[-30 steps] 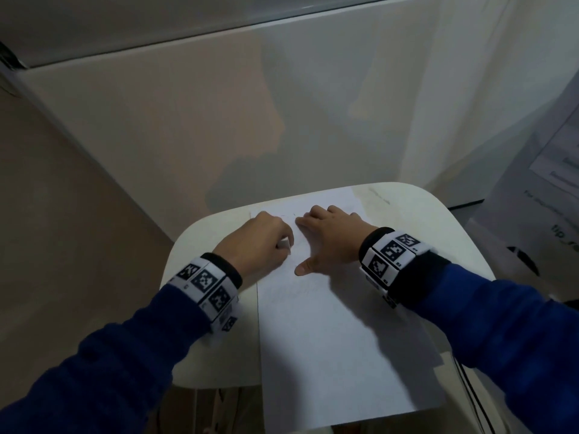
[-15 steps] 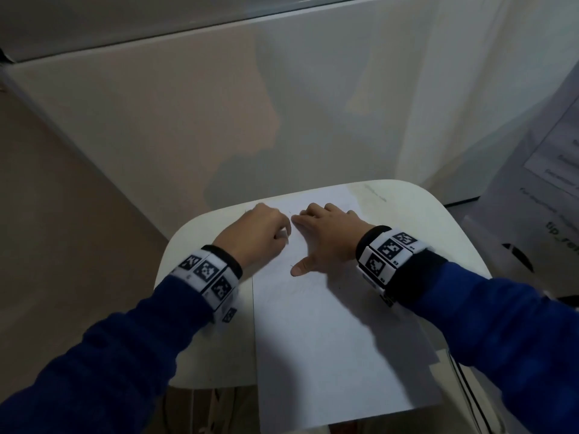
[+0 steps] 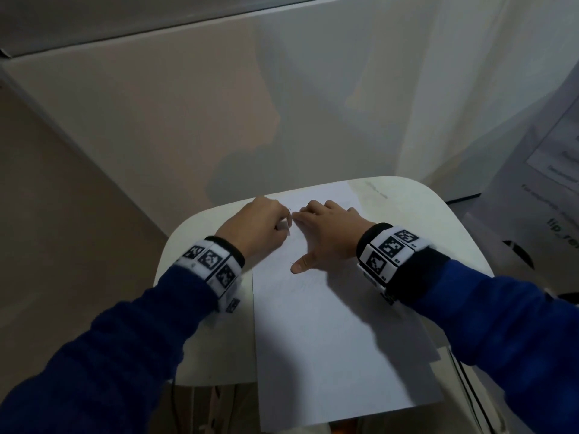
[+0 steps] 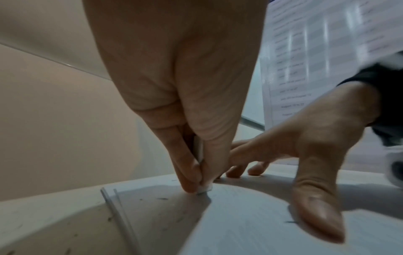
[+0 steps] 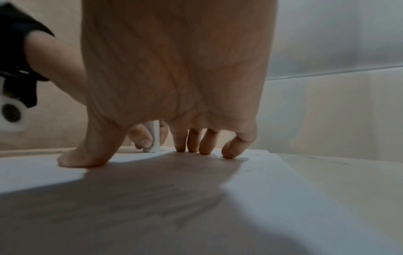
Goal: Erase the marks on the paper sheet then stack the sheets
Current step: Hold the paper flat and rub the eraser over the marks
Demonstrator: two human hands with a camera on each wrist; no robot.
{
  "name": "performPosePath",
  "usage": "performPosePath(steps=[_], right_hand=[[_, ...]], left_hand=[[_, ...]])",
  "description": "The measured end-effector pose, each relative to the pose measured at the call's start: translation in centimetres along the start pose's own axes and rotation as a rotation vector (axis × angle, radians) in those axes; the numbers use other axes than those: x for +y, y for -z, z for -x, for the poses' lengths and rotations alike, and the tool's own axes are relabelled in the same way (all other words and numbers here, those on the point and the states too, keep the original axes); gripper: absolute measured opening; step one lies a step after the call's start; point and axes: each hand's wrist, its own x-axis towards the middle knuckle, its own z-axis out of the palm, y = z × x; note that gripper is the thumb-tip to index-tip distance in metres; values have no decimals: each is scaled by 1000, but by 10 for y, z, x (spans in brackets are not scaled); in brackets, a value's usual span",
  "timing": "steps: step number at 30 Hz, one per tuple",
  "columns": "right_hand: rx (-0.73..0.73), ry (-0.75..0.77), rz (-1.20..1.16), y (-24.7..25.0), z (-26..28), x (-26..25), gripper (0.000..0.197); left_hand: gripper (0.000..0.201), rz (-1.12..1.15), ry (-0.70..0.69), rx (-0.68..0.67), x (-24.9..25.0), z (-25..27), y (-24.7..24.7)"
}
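**A:** Two hands on the job, and working out from nearest us: the paper sheet [image 3: 338, 355] hangs off the near edge of the small white table [image 3: 200, 339], so it needs anchoring.

**B:** That's the right hand [image 3: 329, 236], fingers splayed flat, thumb stretched back, holding nothing, just pressing the page so it won't slide or crease.

**A:** Just beside it, the left hand [image 3: 257, 230] has its fingertips [image 4: 189, 182] pinched tight on a small white eraser [image 4: 203, 189], tip down on the paper near the far left corner.

**B:** Low grip for firm rubbing, I'd say. Dark crumbs [image 4: 162, 198] lie scattered by the edge.

**A:** And two paper edges [image 4: 117, 212] show there, so a second sheet seems to lie beneath. Stacking hasn't begun.
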Motion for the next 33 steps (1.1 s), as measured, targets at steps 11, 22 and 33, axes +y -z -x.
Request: performPosePath(steps=[11,22,33], right_hand=[[6,14,-14,-1,1,2,101],[5,12,-12,0,2,1,102],[0,5,-6,0,2,-1,101]], left_hand=[[18,6,-42,-57,8,16,-5],[18,-15,-14,-16,0,6,-3],[20,24,26,66,-15,-2,-2]])
